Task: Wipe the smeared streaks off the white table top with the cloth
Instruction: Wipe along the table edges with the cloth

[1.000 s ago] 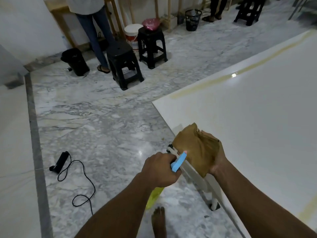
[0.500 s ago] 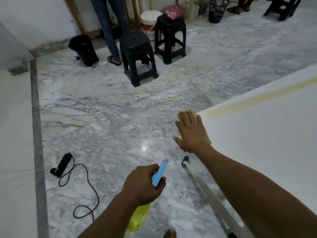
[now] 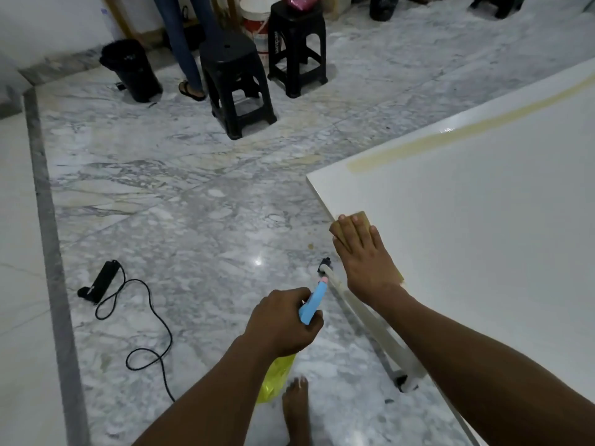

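The cloth [image 3: 360, 219] is pressed flat under the spread right hand [image 3: 363, 255] at the table [image 3: 483, 236] edge, wiping under way. A sprayer [image 3: 314, 302] is clenched in the left hand [image 3: 283, 323]. The streak [image 3: 450, 133], at one o'clock, should be reached next.

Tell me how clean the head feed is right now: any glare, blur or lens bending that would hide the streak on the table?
Head view: dim, even light; a small glare spot on the marble floor and a fainter glint on the white table top beside the yellowish streak, which stays readable. Wide-angle bending curves the table edge. The right hand on the cloth and the left hand look sharp.
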Demonstrator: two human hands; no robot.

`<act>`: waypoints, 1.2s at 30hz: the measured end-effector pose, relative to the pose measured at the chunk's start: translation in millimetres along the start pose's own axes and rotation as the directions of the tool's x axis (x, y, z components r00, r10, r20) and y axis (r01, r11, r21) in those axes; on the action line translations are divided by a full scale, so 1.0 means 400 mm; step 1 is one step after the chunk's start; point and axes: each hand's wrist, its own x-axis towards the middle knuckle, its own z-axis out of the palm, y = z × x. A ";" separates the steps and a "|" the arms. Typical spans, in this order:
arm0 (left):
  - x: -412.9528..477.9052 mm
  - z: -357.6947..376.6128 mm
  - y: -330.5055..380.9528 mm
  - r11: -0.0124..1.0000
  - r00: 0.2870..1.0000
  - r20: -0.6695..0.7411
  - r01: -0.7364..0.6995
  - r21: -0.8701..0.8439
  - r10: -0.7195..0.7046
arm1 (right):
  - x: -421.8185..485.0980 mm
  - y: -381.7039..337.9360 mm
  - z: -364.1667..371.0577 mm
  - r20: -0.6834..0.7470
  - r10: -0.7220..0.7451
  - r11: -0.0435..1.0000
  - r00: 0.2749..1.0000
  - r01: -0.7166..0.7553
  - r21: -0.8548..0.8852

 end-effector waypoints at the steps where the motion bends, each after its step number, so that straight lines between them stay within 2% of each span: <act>1: -0.023 0.022 0.031 1.000 1.000 0.002 -0.019 0.001 0.019 | -0.061 0.006 0.008 -0.017 -0.003 1.000 1.000 0.004 0.022; 9: -0.289 0.215 0.242 0.997 0.999 0.003 -0.049 -0.064 0.049 | -0.580 0.046 0.138 -0.133 0.015 1.000 0.991 -0.017 -0.017; 17: -0.538 0.378 0.418 0.993 0.996 0.038 -0.073 -0.088 0.077 | -1.087 0.059 0.170 -0.076 0.038 0.998 0.996 -0.042 -0.041; 19: -0.572 0.383 0.468 0.994 0.996 0.042 -0.070 -0.086 0.074 | -1.194 0.076 0.178 -0.059 0.022 0.999 0.998 -0.021 0.031; 21: -0.593 0.375 0.510 0.994 0.997 0.023 -0.071 -0.088 0.073 | -1.289 0.085 0.154 -0.067 0.077 0.958 0.995 -0.055 0.283; 22: -0.596 0.370 0.531 0.993 0.997 0.018 -0.078 -0.085 0.080 | -1.325 0.098 0.122 -0.082 0.174 0.877 0.981 -0.117 0.465; 23: -0.596 0.364 0.546 0.994 0.996 0.018 -0.083 -0.073 0.084 | -1.346 0.104 0.067 -0.001 0.284 0.703 0.959 -0.208 0.681; 24: -0.592 0.356 0.563 0.994 0.996 0.020 -0.088 -0.059 0.089 | -1.357 0.119 0.025 0.098 0.379 0.449 0.920 -0.276 0.850; 25: -0.586 0.345 0.582 0.995 0.996 0.025 -0.090 -0.046 0.091 | -1.353 0.141 -0.015 0.242 0.487 0.115 0.839 -0.336 0.935; 26: -0.578 0.336 0.597 0.995 0.995 0.030 -0.089 -0.034 0.091 | -1.342 0.171 -0.049 0.392 0.532 -0.192 0.751 -0.344 0.919; 27: -0.565 0.324 0.618 0.996 0.995 0.036 -0.092 -0.023 0.092 | -1.329 0.209 -0.084 0.505 0.512 -0.434 0.695 -0.297 0.850; 28: -0.550 0.311 0.639 0.995 0.995 0.043 -0.094 -0.013 0.095 | -1.314 0.242 -0.123 0.554 0.444 -0.628 0.704 -0.196 0.753; 29: -0.530 0.298 0.660 0.995 0.994 0.044 -0.096 0.000 0.096 | -1.295 0.273 -0.150 0.560 0.419 -0.742 0.715 -0.086 0.665; 30: -0.506 0.283 0.683 0.995 0.994 0.044 -0.103 0.020 0.102 | -1.270 0.297 -0.178 0.537 0.432 -0.794 0.725 0.024 0.607; 31: -0.482 0.267 0.704 0.993 0.993 0.047 -0.108 0.039 0.106 | -1.244 0.315 -0.195 0.546 0.433 -0.825 0.717 0.071 0.561; 34: -0.394 0.222 0.768 0.988 0.991 0.047 -0.129 0.086 0.125 | -1.143 0.369 -0.234 0.614 0.362 -0.902 0.701 0.097 0.421; 36: -0.339 0.192 0.813 0.986 0.990 0.023 -0.143 0.084 0.142 | -1.077 0.413 -0.274 0.590 0.333 -0.911 0.735 0.089 0.403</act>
